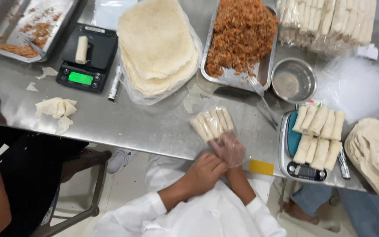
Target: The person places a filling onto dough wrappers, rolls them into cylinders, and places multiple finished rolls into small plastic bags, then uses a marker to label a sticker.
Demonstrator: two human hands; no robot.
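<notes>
The person in the white coat keeps both hands at the near edge of the steel table (145,127). The right hand (230,149), in a thin clear glove, lies with its fingers stretched out flat and close together, and their tips touch the near end of a clear bag of spring rolls (212,124). The bag sits just beyond those fingertips, a little toward the left, so it is farther from the body than either hand. About four or five rolls lie side by side in it. Their long axis runs nearly in line with the gloved fingers, tilted slightly, so the fingers meet the ends of the rolls and not their sides.

The left hand (205,172) is bare. Its fingers are curled and pressed together, and it rests against the wrist of the right hand, behind it. I cannot tell if it pinches the cuff of the glove. So the right hand is clearly the nearer one to the bag.

To the right of the fingers stands a small scale (305,172) loaded with more spring rolls (319,136). Beyond the bag are a stack of round wrappers (156,46) and a tray of minced filling (241,37).
</notes>
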